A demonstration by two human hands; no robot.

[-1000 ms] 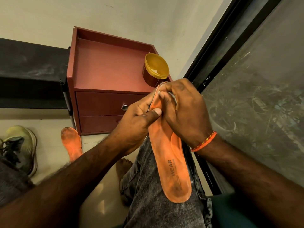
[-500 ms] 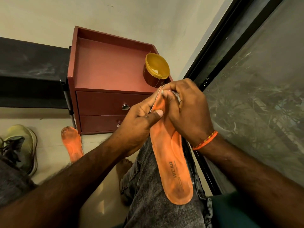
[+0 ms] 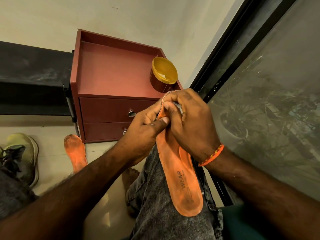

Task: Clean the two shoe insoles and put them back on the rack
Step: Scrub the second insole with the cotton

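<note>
An orange insole point(image 3: 181, 181) printed "WEAR" lies along my right thigh, its heel end toward me. My left hand point(image 3: 143, 130) grips its toe end from the left, thumb pressed on top. My right hand point(image 3: 190, 122) presses a small grey cloth point(image 3: 179, 108) against the toe end; the cloth is mostly hidden under the fingers. The second orange insole point(image 3: 75, 153), dirty at its tip, lies on the floor left of the drawer unit, partly behind my left forearm. The dark rack point(image 3: 32, 78) stands at the left.
A red two-drawer unit point(image 3: 110, 80) stands ahead with an open yellow tub point(image 3: 164, 73) on its right corner. A pale green shoe point(image 3: 22, 153) sits on the floor at left. A dark-framed glass pane point(image 3: 268, 101) runs along the right.
My right hand with the cloth has shifted slightly along the toe end of the insole. The view has dipped a little. The insole stays on my thigh.
</note>
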